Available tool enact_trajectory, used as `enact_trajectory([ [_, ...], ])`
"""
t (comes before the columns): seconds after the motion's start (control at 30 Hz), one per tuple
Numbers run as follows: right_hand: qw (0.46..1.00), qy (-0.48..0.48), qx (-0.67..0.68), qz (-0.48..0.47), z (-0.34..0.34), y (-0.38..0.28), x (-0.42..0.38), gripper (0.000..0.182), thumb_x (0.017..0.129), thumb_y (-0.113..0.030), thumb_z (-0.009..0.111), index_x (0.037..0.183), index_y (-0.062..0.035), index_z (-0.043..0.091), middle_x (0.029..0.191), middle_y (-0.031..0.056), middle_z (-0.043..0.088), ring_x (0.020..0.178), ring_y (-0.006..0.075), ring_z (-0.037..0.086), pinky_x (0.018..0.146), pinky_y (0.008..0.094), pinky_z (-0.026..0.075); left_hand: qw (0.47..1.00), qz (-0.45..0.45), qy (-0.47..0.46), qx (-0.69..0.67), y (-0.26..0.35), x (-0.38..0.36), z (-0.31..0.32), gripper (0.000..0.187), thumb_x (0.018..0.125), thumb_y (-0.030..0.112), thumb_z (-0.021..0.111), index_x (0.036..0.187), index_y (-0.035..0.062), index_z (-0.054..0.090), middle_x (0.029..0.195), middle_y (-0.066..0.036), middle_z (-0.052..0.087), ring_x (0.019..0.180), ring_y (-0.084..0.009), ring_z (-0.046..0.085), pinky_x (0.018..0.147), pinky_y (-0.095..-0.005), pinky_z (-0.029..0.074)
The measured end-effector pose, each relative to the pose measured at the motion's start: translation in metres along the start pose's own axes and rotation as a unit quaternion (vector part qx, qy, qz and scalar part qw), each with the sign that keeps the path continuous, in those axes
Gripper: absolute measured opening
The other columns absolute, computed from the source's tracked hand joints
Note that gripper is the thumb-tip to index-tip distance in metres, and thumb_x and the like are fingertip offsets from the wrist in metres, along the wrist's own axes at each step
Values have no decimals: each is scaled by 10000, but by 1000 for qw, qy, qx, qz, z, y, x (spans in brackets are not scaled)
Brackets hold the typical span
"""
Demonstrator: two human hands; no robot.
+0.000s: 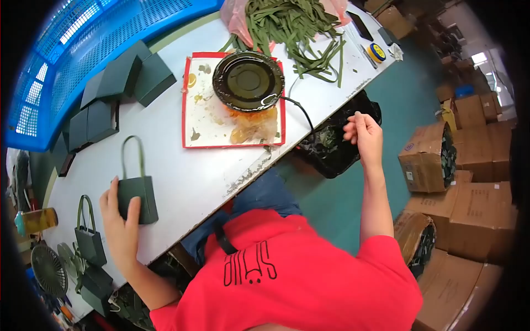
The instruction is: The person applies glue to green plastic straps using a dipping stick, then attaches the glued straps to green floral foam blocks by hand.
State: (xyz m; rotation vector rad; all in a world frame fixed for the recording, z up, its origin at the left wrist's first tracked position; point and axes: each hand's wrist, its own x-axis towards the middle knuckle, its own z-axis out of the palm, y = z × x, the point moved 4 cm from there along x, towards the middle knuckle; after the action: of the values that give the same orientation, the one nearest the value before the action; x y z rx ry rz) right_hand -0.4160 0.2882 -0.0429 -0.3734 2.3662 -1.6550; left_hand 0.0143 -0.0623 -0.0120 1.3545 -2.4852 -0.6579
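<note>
A small dark green handbag-shaped gift box [142, 196] with a ribbon handle stands on the white table at the left. My left hand [120, 220] grips it, with the thumb across its front and the fingers along its left side. Away from the table, beyond its right edge, is my right hand [365, 135], its fingers curled together. Whether anything is between those fingers cannot be made out. At the middle of the table a round black pan [248, 83] of dark liquid rests on a red-edged white tray [190, 118].
Green ribbon strips [292, 27] lie heaped at the back. Several dark green boxes [118, 71] are beside a blue plastic crate [72, 49]. Another handled box [90, 245] is at the lower left. A black cable [302, 110] crosses the table edge. Cardboard cartons [480, 209] stand right.
</note>
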Motion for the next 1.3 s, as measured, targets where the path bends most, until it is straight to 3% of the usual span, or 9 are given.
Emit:
enact_trajectory([
  [0.07, 999, -4, 12, -35, -2, 1, 1, 245, 1040, -226, 570, 1022, -9, 681, 861, 68, 720, 718, 112, 683, 595, 216, 490, 999, -30, 1, 10, -3, 2, -4, 546, 940, 265, 669, 1432, 84, 517, 1369, -194, 491, 1271, -349, 470, 1054, -427, 391],
  [0.17, 994, -41, 47, -90, 16, -26, -17, 152, 1007, -92, 602, 1085, 8, 686, 999, 101, 743, 888, 155, 730, 712, 235, 545, 984, 90, 128, 87, 12, -1, -8, 535, 921, 216, 694, 1415, 85, 537, 1361, -183, 491, 1247, -342, 486, 1049, -424, 389],
  [0.27, 980, -95, 80, -155, 39, -48, -42, 115, 962, -17, 648, 1065, 3, 694, 1035, 92, 737, 915, 144, 718, 735, 242, 553, 971, 210, 111, -39, 56, -8, 3, 413, 884, 96, 700, 1285, 43, 616, 1251, -151, 559, 1163, -320, 545, 1012, -391, 424],
  [0.37, 941, -110, 64, -312, 60, -63, -63, 418, 772, -14, 844, 1128, -12, 625, 980, 90, 722, 825, 153, 700, 700, 241, 541, 936, 310, 48, -159, 116, -16, 25, 316, 798, -33, 702, 1111, 9, 689, 1088, -134, 615, 1021, -306, 580, 910, -382, 472],
  [0.47, 908, -144, 32, -393, 69, -69, -79, 633, 681, -124, 922, 1190, -12, 563, 967, 123, 700, 827, 194, 678, 708, 279, 543, 886, 411, 7, -215, 169, -19, 48, 298, 736, -53, 728, 1025, 18, 721, 978, -107, 622, 928, -288, 569, 809, -378, 472],
  [0.57, 875, -194, 53, -440, 77, -70, -82, 674, 631, -164, 954, 1166, -39, 564, 978, 96, 705, 785, 160, 668, 632, 254, 511, 862, 440, -39, -250, 198, -21, 63, 308, 729, -36, 747, 1028, 35, 734, 968, -77, 627, 912, -276, 565, 799, -381, 462],
  [0.8, 890, -255, 64, -373, 90, -61, -90, 715, 639, -237, 945, 1201, -56, 542, 995, 106, 656, 819, 169, 644, 641, 266, 508, 839, 486, -59, -237, 216, -25, 78, 315, 715, 25, 762, 1024, 79, 748, 957, -7, 633, 910, -234, 556, 830, -356, 433],
  [1.1, 928, -306, 121, -178, 92, -44, -92, 608, 721, -104, 901, 1189, -30, 520, 994, 97, 640, 818, 134, 641, 683, 239, 522, 833, 518, 35, -191, 216, -28, 75, 249, 677, 98, 796, 917, 100, 732, 918, 11, 620, 839, -208, 560, 839, -408, 408],
  [1.3, 933, -295, 110, -177, 83, -41, -89, 562, 751, -48, 871, 1186, -27, 516, 973, 92, 640, 810, 132, 640, 672, 240, 521, 839, 504, 19, -204, 214, -25, 77, 230, 704, 101, 784, 928, 98, 735, 932, 8, 637, 825, -203, 559, 833, -397, 399],
])
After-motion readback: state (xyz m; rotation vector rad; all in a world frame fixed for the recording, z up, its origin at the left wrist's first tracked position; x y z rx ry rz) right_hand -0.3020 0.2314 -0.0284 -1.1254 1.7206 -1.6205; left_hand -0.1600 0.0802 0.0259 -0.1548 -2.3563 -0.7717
